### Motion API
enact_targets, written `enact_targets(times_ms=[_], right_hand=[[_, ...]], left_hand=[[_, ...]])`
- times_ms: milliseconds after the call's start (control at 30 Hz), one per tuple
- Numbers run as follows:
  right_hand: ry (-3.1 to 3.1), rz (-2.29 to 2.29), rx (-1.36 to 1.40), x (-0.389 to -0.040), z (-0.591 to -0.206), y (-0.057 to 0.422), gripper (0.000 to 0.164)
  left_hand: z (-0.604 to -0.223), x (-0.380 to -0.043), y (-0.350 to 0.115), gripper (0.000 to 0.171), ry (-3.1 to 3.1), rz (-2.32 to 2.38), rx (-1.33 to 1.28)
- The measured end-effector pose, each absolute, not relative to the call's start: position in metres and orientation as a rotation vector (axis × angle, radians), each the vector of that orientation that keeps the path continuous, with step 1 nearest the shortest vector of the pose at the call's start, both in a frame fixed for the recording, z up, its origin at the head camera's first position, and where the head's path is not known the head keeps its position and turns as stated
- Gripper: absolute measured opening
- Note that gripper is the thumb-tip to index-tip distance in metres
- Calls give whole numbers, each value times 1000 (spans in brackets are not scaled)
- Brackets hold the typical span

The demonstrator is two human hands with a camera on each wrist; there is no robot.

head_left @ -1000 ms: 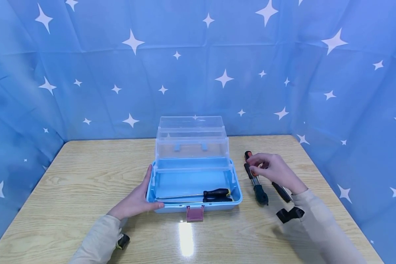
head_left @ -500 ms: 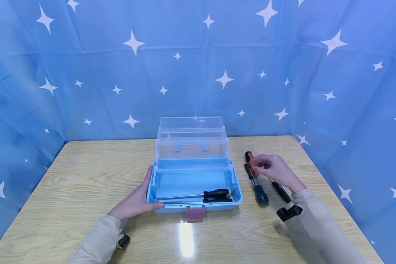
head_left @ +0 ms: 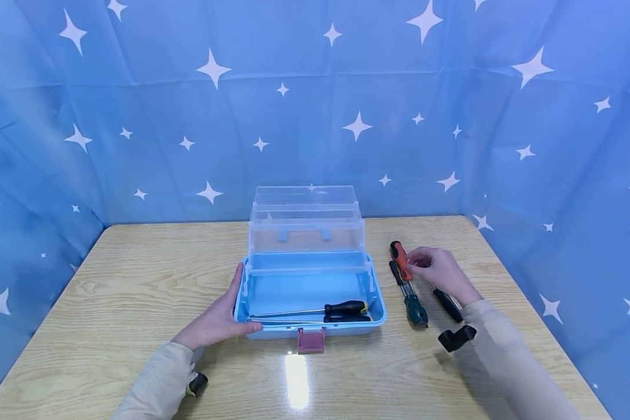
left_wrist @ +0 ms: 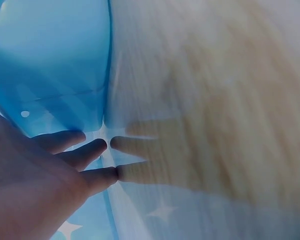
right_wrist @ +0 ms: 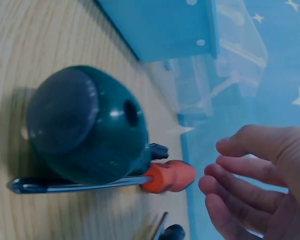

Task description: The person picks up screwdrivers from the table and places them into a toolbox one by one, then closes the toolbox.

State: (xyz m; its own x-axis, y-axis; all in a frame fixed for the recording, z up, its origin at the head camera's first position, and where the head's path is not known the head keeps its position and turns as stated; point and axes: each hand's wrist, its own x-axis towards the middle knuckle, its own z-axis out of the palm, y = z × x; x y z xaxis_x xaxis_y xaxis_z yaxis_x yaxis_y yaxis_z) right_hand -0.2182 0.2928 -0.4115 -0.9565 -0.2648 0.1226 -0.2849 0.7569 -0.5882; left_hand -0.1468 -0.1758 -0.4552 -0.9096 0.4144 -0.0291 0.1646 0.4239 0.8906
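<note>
The left hand (head_left: 217, 321) rests straight-fingered against the box (head_left: 304, 291), while just left of the right hand (head_left: 437, 269), loosely curved and holding nothing, lies the orange screwdriver (head_left: 401, 260), probably best pinched by its handle without nudging the green screwdriver (head_left: 416, 311) alongside.

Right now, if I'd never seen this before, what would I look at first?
Probably the light-blue toolbox in the middle of the table, with its clear lid open and two screwdrivers inside along the near edge. Behind the table, the star-patterned blue curtain catches the eye too. Then comes the red-and-black screwdriver right of the toolbox, beside the right hand.
</note>
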Motion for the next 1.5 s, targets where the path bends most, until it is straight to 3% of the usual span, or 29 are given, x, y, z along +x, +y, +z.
enact_targets(times_ms=[567,1200,1500], right_hand=[[-2963,1002,306,-227,-429,296,25],[-3010,1039,283,-235,-446,297,59],[-2990,1026,290,-238,-452,297,59]], left_hand=[[-455,-147,-176,123,2434,1482,503],[-457,-147,-176,123,2439,1479,504],[-457,-147,-176,123,2450,1464,490]])
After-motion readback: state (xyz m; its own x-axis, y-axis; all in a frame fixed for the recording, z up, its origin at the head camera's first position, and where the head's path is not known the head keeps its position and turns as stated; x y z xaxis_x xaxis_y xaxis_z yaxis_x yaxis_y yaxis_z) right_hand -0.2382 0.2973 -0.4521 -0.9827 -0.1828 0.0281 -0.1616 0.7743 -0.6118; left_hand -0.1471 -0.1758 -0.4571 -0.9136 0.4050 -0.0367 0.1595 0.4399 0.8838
